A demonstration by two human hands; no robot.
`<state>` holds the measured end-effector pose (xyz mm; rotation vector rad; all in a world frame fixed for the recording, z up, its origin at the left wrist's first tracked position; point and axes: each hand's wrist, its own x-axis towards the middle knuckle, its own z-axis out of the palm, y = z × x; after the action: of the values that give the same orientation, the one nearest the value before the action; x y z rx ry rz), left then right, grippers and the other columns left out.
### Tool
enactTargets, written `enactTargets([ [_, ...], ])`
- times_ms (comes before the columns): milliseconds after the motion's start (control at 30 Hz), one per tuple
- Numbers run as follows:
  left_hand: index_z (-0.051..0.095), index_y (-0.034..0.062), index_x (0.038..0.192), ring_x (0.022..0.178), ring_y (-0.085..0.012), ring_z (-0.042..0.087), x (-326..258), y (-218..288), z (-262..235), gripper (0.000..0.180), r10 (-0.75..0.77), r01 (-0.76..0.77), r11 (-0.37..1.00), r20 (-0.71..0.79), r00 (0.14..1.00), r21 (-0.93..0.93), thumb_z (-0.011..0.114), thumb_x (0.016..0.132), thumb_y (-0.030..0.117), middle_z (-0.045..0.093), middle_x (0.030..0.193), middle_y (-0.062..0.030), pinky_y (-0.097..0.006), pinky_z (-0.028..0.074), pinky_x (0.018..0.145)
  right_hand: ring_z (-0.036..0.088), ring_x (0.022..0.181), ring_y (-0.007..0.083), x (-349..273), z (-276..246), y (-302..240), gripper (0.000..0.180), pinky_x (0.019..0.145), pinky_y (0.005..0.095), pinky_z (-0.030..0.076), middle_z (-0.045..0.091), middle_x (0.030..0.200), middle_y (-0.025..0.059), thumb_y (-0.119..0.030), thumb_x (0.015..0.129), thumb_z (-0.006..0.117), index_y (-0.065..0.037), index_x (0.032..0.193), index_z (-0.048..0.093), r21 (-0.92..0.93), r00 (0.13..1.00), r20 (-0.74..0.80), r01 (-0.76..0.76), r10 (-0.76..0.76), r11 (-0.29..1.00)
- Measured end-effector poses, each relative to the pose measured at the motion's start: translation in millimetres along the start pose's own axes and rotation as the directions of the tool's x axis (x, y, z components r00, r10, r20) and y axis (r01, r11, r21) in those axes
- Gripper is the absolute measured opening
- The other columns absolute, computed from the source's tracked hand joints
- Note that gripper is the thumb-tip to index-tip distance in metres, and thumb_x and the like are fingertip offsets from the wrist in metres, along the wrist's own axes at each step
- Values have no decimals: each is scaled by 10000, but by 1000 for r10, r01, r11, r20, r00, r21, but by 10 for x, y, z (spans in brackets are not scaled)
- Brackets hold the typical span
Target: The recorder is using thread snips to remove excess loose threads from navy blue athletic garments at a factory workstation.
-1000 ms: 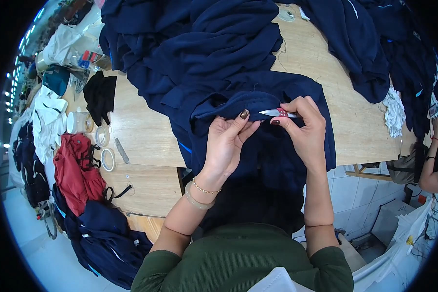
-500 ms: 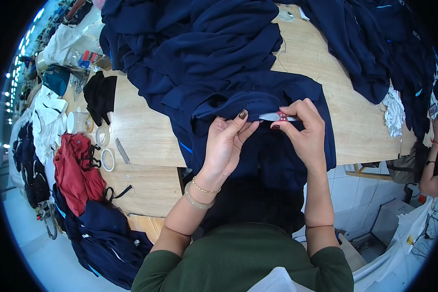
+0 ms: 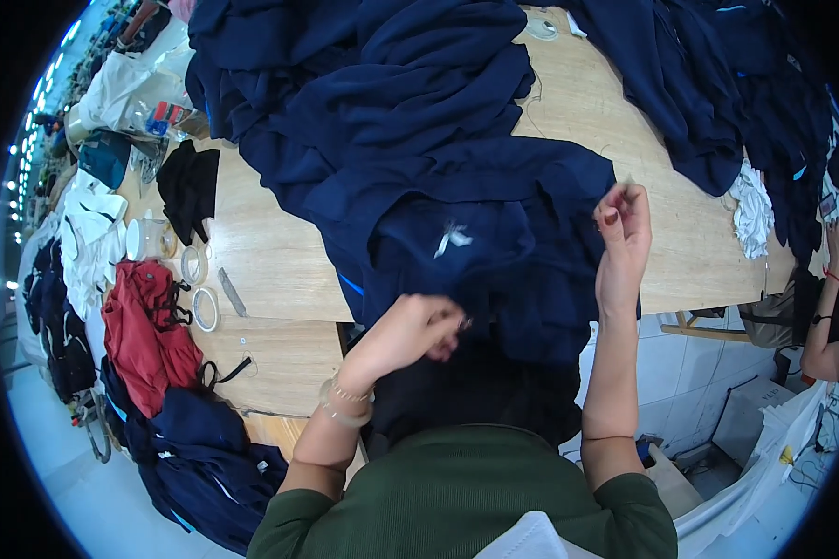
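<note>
A navy garment (image 3: 494, 307) lies spread over the table's front edge and hangs toward my lap. A small white label (image 3: 453, 239), blurred, shows on its inside. Over the garment's near left part is my left hand (image 3: 410, 331), its curled fingers smeared by motion, so any grip on the cloth cannot be made out. My right hand (image 3: 624, 233) is raised by the garment's right edge, fingers bent together in a pinch. A faint blur shows at its fingertips; the snips seen earlier are not clearly visible.
A large navy cloth pile (image 3: 373, 84) covers the far side; more navy garments (image 3: 671, 93) lie far right. On the left are tape rolls (image 3: 205, 309), a red garment (image 3: 149, 335) and black cloth (image 3: 188, 191). Another person's arm (image 3: 825, 307) shows at the right edge.
My hands have parted: the left moved down toward me, the right up and rightward. The snips' blades have left the fabric. The garment's opening spread out, and the white label came into view.
</note>
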<state>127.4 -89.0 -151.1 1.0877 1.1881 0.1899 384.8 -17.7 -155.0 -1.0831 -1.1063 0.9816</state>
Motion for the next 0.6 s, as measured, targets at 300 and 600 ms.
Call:
enactTargets([
  [300,591,2,994,636,-137,516,-123,-122,-463,215,489,-96,866,-795,359,490,709,856,116,582,822,-56,-276,450,593,532,668,196,24,5,-23,229,629,292,449,523,845,77,-171,836,734,-43,1008,653,-756,995,65,103,-82,646],
  [600,583,-58,1081,727,-132,643,185,-499,-649,176,54,-526,823,-894,445,-212,585,935,40,676,914,-108,-294,578,713,651,786,344,128,-64,562,199,673,389,520,608,860,133,-34,843,642,-47,1041,644,-847,961,60,193,-271,496],
])
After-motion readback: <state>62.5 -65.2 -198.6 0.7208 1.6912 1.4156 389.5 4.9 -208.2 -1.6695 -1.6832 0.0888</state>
